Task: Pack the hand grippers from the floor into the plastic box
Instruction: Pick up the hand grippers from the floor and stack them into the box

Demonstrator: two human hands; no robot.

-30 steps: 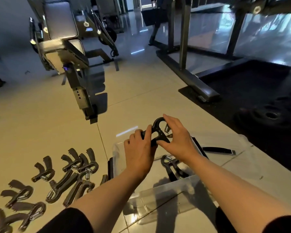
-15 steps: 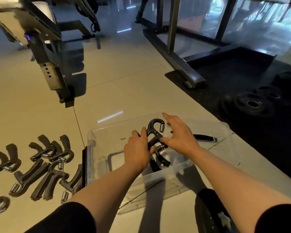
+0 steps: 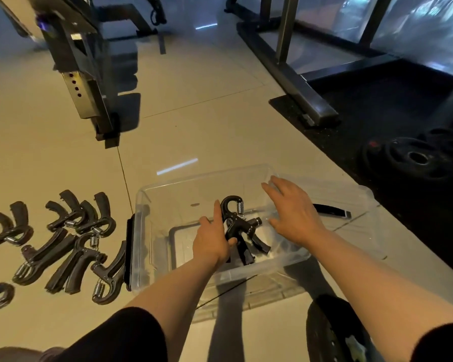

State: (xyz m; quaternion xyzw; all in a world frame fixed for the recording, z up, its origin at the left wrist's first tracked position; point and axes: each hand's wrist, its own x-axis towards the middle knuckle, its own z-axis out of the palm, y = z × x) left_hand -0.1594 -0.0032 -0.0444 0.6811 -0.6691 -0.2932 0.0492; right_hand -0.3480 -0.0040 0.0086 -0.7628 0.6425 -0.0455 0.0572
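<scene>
Both forearms bare, dark sleeves pushed up near the elbows, reaching forward and down from the lower edge of view

Left hand (image 3: 211, 242): back of hand up, forefinger stretched straight forward, thumb and remaining fingers curled round a hand gripper (image 3: 234, 223), holding it by one handle. Wrist about in line with the forearm

Right hand (image 3: 294, 209): palm down, fingers spread and nearly straight, tips pointing forward and to the left, holding nothing. It sits just right of the left hand and slightly further forward, the two hands apart. Forearm runs in from the lower right
</scene>
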